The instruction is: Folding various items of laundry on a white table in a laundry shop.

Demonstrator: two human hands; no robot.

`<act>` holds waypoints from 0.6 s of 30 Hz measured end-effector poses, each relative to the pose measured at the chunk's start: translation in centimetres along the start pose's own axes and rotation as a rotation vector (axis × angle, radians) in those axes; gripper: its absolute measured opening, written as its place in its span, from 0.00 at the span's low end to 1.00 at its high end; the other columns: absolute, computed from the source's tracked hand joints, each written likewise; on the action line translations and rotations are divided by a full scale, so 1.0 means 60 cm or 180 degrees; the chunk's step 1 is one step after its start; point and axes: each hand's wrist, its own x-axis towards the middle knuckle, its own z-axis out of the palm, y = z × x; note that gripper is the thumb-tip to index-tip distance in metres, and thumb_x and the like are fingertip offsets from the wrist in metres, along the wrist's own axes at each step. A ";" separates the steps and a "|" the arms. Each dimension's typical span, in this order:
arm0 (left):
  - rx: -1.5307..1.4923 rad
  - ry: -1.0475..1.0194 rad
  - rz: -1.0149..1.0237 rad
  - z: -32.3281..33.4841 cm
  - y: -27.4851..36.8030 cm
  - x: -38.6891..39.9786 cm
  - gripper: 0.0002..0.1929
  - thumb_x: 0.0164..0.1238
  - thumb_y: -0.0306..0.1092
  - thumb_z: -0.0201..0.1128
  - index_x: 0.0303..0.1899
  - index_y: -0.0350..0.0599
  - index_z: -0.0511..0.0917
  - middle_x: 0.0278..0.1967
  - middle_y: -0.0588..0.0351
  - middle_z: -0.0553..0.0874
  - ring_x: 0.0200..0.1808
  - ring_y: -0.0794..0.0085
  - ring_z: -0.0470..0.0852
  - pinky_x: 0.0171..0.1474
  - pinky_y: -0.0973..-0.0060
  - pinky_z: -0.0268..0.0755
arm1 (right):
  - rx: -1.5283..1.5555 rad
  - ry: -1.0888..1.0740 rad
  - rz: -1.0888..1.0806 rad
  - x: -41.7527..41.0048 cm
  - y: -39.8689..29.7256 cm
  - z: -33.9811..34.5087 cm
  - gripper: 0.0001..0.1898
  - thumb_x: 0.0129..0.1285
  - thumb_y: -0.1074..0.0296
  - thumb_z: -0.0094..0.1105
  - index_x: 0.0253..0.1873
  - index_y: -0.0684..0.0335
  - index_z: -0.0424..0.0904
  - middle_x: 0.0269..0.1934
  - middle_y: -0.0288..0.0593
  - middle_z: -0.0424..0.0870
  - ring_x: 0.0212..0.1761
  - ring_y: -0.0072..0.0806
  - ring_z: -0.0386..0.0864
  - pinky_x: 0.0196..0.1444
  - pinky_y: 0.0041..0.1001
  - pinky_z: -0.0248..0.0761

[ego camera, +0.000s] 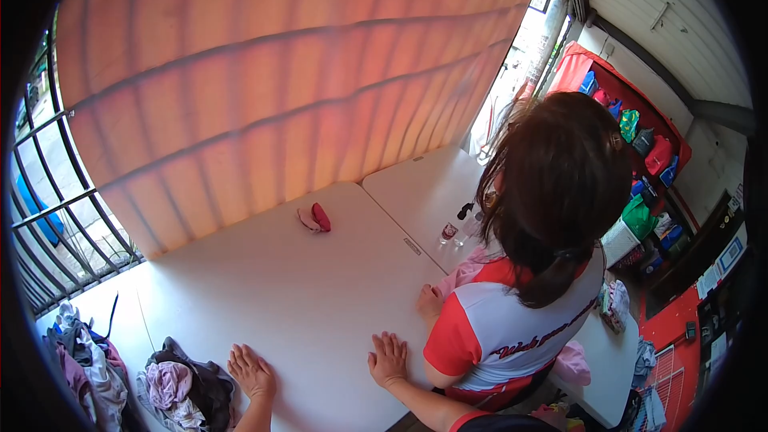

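Note:
My left hand [252, 372] rests palm down on the white folding table [312, 288], fingers apart and holding nothing. Just left of it lies a pile of dark, grey and pink clothes [186, 381]. On the same table, near its right edge, my right hand [388, 360] is also flat with spread fingers, empty. Another heap of clothes [90, 360] is at the far left. Towards the orange sheet sits a small red and pink cloth item [316, 218]. Right of my right hand, a co-worker's hand [429, 303] touches a pink cloth [462, 273].
A co-worker [528, 312] in a red and white shirt stands close at my right. Beyond are a small clear bottle [447, 233], a second white table [606, 360] with folded cloth, and red shelves [678, 150] of bagged goods. An orange sheet [288, 84] hangs over barred openings.

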 end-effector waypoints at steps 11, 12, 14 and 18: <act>-0.0254 0.0140 0.0085 0.008 -0.016 0.003 0.29 0.64 0.41 0.51 0.66 0.40 0.62 0.69 0.43 0.61 0.72 0.52 0.54 0.74 0.54 0.37 | 0.0007 0.0004 -0.0009 0.002 0.000 0.002 0.28 0.63 0.54 0.51 0.67 0.53 0.63 0.69 0.49 0.62 0.73 0.48 0.53 0.72 0.56 0.40; -0.0241 0.0069 0.0186 0.009 -0.025 0.005 0.32 0.61 0.42 0.55 0.66 0.43 0.61 0.70 0.44 0.60 0.72 0.50 0.54 0.73 0.56 0.41 | 0.0026 0.0061 -0.0037 0.004 0.000 0.001 0.28 0.63 0.54 0.51 0.67 0.53 0.63 0.69 0.49 0.62 0.73 0.48 0.53 0.72 0.56 0.40; -0.0274 -0.0107 0.0339 -0.007 -0.039 0.013 0.30 0.59 0.42 0.58 0.63 0.42 0.65 0.67 0.43 0.64 0.69 0.50 0.60 0.71 0.58 0.49 | 0.0041 -0.0034 0.0037 -0.004 0.012 0.004 0.29 0.64 0.53 0.50 0.68 0.53 0.62 0.70 0.49 0.59 0.74 0.47 0.52 0.72 0.56 0.39; -0.1592 -0.0435 0.0185 -0.002 -0.105 -0.002 0.15 0.57 0.40 0.64 0.40 0.38 0.81 0.40 0.41 0.84 0.43 0.55 0.84 0.47 0.65 0.75 | 0.0551 -0.0598 -0.0105 0.001 0.032 -0.015 0.31 0.65 0.52 0.51 0.70 0.54 0.59 0.72 0.49 0.55 0.74 0.48 0.50 0.71 0.56 0.42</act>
